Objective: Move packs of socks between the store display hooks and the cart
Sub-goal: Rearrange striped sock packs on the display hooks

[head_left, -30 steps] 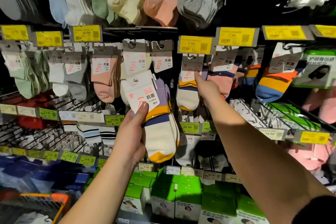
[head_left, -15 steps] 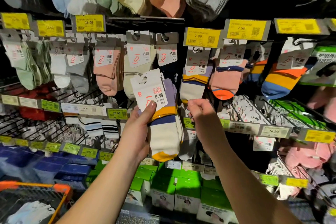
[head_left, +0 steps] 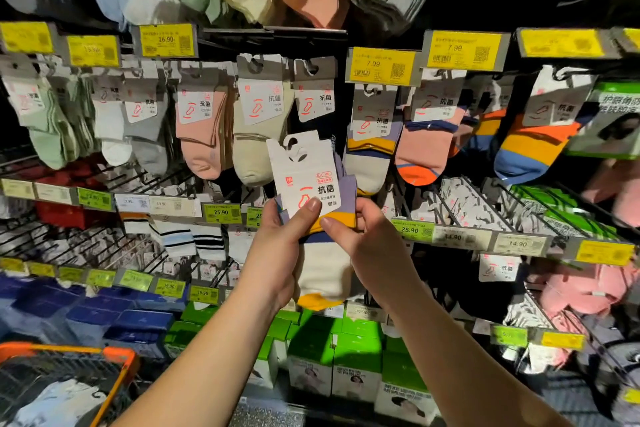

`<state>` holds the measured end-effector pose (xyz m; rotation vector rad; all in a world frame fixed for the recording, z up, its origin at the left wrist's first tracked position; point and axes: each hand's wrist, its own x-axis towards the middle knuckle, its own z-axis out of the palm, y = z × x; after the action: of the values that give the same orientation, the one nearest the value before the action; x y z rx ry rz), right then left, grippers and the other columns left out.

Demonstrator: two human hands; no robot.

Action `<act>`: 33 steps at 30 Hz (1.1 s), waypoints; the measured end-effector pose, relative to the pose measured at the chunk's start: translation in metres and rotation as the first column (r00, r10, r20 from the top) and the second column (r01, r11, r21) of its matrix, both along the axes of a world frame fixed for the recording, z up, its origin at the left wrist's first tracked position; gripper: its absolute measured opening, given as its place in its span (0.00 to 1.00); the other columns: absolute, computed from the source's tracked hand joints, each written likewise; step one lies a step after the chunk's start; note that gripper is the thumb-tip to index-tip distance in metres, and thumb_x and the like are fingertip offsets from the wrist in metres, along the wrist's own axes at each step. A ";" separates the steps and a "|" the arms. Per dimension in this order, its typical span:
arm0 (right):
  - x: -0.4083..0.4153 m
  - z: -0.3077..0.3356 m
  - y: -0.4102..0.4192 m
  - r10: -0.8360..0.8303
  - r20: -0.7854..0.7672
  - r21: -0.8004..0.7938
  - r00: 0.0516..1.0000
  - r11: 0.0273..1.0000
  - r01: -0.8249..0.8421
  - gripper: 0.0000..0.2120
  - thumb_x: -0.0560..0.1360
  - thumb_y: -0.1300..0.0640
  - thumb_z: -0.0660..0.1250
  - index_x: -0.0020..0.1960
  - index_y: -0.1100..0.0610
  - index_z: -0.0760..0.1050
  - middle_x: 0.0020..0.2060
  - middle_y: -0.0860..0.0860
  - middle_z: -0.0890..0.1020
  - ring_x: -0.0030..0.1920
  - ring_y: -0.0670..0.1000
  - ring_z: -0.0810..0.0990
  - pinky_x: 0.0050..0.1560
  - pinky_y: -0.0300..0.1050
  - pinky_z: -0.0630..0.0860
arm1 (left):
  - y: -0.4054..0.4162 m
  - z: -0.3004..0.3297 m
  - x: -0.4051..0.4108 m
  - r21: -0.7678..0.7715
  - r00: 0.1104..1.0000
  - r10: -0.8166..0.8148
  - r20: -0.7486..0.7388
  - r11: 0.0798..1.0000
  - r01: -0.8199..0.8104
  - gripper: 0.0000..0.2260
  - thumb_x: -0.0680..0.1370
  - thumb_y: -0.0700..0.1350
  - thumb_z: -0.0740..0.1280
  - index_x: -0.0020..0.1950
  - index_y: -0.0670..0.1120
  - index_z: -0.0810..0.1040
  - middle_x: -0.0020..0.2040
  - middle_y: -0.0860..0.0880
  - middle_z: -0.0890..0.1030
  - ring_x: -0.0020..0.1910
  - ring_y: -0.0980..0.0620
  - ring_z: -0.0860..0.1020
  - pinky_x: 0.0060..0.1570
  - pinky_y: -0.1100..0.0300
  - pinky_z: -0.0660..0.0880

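I hold a pack of socks (head_left: 320,263) in front of the display: white card header, purple, yellow, navy and cream bands. My left hand (head_left: 277,253) grips it from the left, thumb on the card. My right hand (head_left: 367,239) pinches its right side at the yellow band. A matching pack (head_left: 369,152) hangs on a hook just above and to the right, under a yellow 7.99 tag. The orange-rimmed cart (head_left: 114,354) sits at the lower left with pale sock packs (head_left: 55,399) inside.
Rows of hanging sock packs fill the hooks: pink (head_left: 201,139), beige (head_left: 258,135), green and grey to the left, orange-striped (head_left: 530,146) to the right. Bare wire hooks (head_left: 69,243) jut out at mid-left. Green boxes (head_left: 346,354) and blue boxes (head_left: 114,319) stand on the shelf below.
My right hand came down from the hanging pack under the 7.99 tag and now pinches the held pack. The pack shifted slightly toward the centre between both hands.
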<state>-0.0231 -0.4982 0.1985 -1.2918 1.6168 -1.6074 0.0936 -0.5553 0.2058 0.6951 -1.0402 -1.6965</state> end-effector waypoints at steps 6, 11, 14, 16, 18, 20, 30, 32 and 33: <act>-0.009 0.001 0.000 0.055 0.268 0.000 0.962 0.998 -0.057 0.07 0.79 0.58 0.68 0.56 0.50 0.79 0.49 0.44 0.87 0.52 0.47 0.85 0.58 0.51 0.79 | -0.005 0.004 0.001 0.057 0.999 -0.027 -0.021 0.998 0.028 0.13 0.84 0.53 0.59 0.64 0.50 0.74 0.58 0.45 0.85 0.57 0.46 0.83 0.58 0.46 0.79; -0.019 -0.002 -0.001 0.131 0.501 -0.064 0.856 0.991 -0.115 0.11 0.78 0.59 0.66 0.59 0.52 0.78 0.55 0.53 0.86 0.54 0.53 0.85 0.56 0.54 0.80 | -0.008 0.003 0.003 0.096 0.999 0.042 -0.013 0.994 -0.041 0.16 0.84 0.49 0.61 0.70 0.45 0.73 0.60 0.44 0.84 0.58 0.44 0.83 0.59 0.43 0.78; -0.031 0.004 -0.002 0.137 0.573 -0.119 0.808 0.989 -0.083 0.12 0.81 0.64 0.60 0.59 0.54 0.77 0.50 0.52 0.87 0.50 0.52 0.86 0.45 0.46 0.82 | -0.012 0.000 0.004 0.053 0.985 0.161 0.061 0.985 -0.164 0.18 0.84 0.50 0.62 0.71 0.43 0.71 0.60 0.46 0.84 0.54 0.51 0.84 0.56 0.50 0.80; -0.045 0.010 -0.006 0.083 0.593 -0.147 0.801 0.989 0.006 0.12 0.81 0.64 0.60 0.60 0.52 0.77 0.50 0.52 0.87 0.50 0.53 0.86 0.47 0.47 0.81 | -0.015 -0.001 0.006 0.043 0.977 0.199 0.078 0.978 -0.203 0.18 0.84 0.52 0.62 0.70 0.44 0.72 0.58 0.46 0.84 0.54 0.49 0.84 0.59 0.45 0.79; -0.060 0.017 -0.013 0.019 0.581 -0.162 0.814 0.982 0.092 0.11 0.82 0.63 0.61 0.59 0.51 0.77 0.50 0.50 0.87 0.52 0.53 0.86 0.50 0.49 0.80 | -0.017 0.000 0.007 0.024 0.975 0.209 0.077 0.977 -0.211 0.13 0.84 0.52 0.62 0.63 0.46 0.75 0.56 0.46 0.85 0.52 0.47 0.84 0.59 0.41 0.78; -0.072 0.023 -0.023 -0.041 0.554 -0.171 0.831 0.972 0.162 0.09 0.80 0.60 0.65 0.58 0.50 0.77 0.52 0.50 0.86 0.56 0.56 0.84 0.57 0.55 0.80 | -0.017 0.003 0.006 0.026 0.979 0.199 0.037 0.979 -0.200 0.12 0.84 0.51 0.61 0.63 0.47 0.76 0.56 0.45 0.85 0.51 0.48 0.85 0.57 0.45 0.80; -0.087 0.038 -0.057 -0.115 0.314 -0.156 0.942 0.973 0.171 0.20 0.71 0.43 0.68 0.60 0.50 0.74 0.58 0.48 0.83 0.63 0.54 0.79 0.67 0.64 0.73 | -0.010 0.011 0.003 -0.011 0.991 0.134 -0.021 0.991 -0.134 0.09 0.84 0.49 0.60 0.57 0.48 0.77 0.48 0.50 0.87 0.44 0.52 0.85 0.47 0.50 0.82; -0.094 0.036 -0.066 -0.150 0.294 -0.131 0.944 0.972 0.195 0.31 0.68 0.39 0.67 0.66 0.52 0.72 0.60 0.49 0.81 0.63 0.55 0.79 0.67 0.64 0.73 | -0.009 0.012 0.003 -0.016 0.990 0.139 -0.021 0.990 -0.139 0.08 0.85 0.49 0.60 0.56 0.48 0.77 0.45 0.52 0.87 0.41 0.54 0.85 0.40 0.54 0.83; -0.097 0.034 -0.071 -0.167 0.285 -0.116 0.944 0.971 0.207 0.32 0.67 0.38 0.67 0.66 0.53 0.71 0.60 0.50 0.81 0.63 0.56 0.79 0.66 0.65 0.73 | -0.009 0.012 0.003 -0.014 0.990 0.138 -0.024 0.990 -0.138 0.08 0.85 0.48 0.60 0.56 0.48 0.77 0.44 0.52 0.87 0.41 0.54 0.85 0.38 0.55 0.83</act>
<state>-0.1205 -0.5691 0.2322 -0.9514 1.5091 -1.9555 0.0966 -0.5638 0.2177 0.7197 -0.9659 -1.5724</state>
